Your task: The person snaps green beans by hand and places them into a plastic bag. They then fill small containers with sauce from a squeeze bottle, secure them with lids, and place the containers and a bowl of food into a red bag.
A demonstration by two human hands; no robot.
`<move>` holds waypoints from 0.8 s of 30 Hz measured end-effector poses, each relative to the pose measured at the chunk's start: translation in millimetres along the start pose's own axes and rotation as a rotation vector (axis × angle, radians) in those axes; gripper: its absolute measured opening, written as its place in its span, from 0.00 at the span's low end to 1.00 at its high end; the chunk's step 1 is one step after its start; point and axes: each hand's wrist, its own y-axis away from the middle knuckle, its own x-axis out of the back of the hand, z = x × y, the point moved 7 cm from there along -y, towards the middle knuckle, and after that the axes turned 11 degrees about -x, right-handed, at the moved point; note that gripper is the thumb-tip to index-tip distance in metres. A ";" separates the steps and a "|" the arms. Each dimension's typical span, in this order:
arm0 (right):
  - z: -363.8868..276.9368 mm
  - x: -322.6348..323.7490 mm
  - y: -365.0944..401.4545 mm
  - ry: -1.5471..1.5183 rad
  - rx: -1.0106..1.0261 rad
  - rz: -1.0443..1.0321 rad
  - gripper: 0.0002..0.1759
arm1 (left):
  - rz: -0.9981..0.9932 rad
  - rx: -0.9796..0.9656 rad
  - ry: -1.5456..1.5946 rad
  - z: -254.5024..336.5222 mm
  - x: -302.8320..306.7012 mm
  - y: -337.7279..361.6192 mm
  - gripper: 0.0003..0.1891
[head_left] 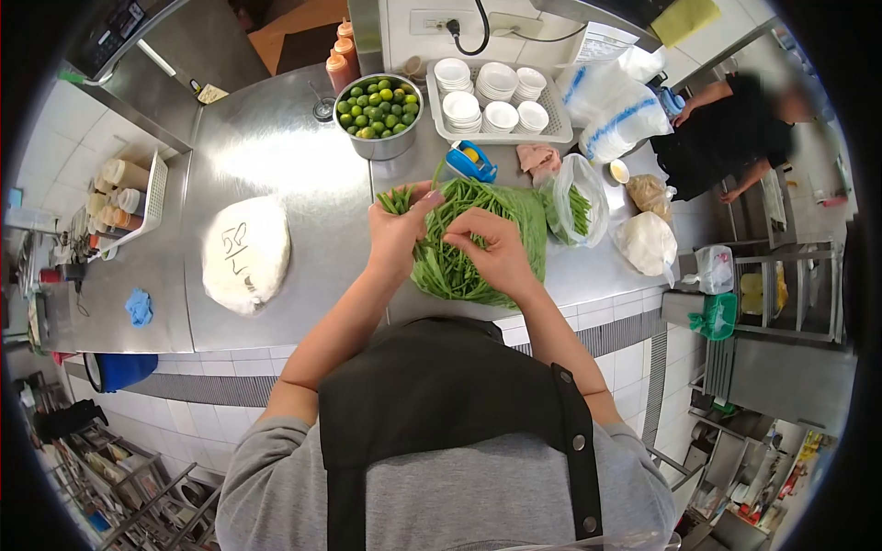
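A large heap of long green beans (448,275) lies in an opened clear green-tinted bag (530,225) on the steel counter, right in front of me. Over the heap's left edge, my left hand (397,237) is closed around a small bunch of green beans (393,199), whose ends stick out past the fingers. My right hand (501,248) hovers over the middle of the heap, thumb and fingers pinched together. Whatever may be in that pinch is too small to make out. Just beyond the heap sits a blue tape dispenser (471,162).
Behind stand a steel pot of limes (378,150) and a tray of white bowls (501,140). A marked white bag (246,255) lies left. On the right are a bag of beans (579,207), other bags (646,243) and a person in black (726,138).
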 end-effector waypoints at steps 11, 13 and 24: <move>87.2 1.1 10.7 0.569 -0.304 -0.255 0.21 | -0.077 0.489 0.625 -43.7 27.8 9.2 0.19; 95.4 28.4 -6.0 0.540 -0.290 -0.058 0.17 | -0.105 0.700 0.648 -72.0 33.5 33.1 0.17; 117.2 43.4 -51.0 0.769 -0.093 0.289 0.13 | -0.213 0.822 0.395 -79.2 19.8 66.3 0.02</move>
